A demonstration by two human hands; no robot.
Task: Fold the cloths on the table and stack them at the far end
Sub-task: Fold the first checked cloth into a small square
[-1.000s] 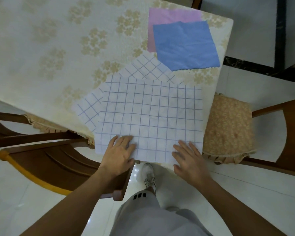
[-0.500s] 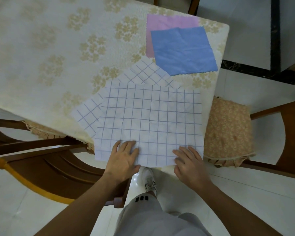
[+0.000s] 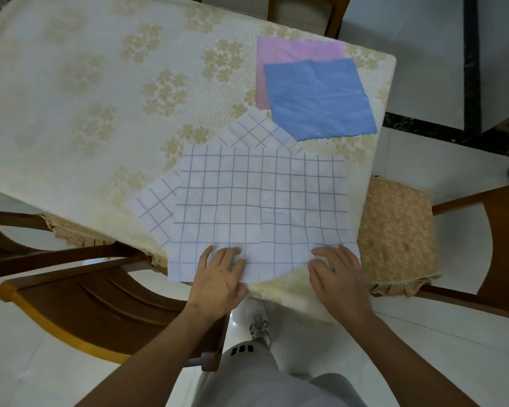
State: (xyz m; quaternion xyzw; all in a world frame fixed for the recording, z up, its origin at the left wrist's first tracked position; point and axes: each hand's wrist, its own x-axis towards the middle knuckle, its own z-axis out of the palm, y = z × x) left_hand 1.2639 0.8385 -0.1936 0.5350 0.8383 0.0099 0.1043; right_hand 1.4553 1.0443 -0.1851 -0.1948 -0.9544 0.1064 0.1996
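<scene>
A white cloth with a blue grid (image 3: 262, 207) lies flat at the near right corner of the table (image 3: 86, 98), on top of a second checked cloth (image 3: 155, 205) that is turned at an angle. My left hand (image 3: 219, 274) and my right hand (image 3: 337, 276) both sit on the top cloth's near edge, fingers on it and thumbs tucked at the edge, pinching it. That edge is slightly lifted between my hands. Farther back on the right, a blue cloth (image 3: 318, 101) lies flat over a pink cloth (image 3: 288, 51).
A cream flowered tablecloth covers the table. One wooden chair (image 3: 80, 304) stands at the near left. Another chair with a patterned cushion (image 3: 397, 230) is at the right. My leg and shoe (image 3: 257, 321) are below the table's corner.
My hands have drawn back to the top cloth's near edge and closed on it. The edge between them has pulled up, baring some tablecloth at the corner.
</scene>
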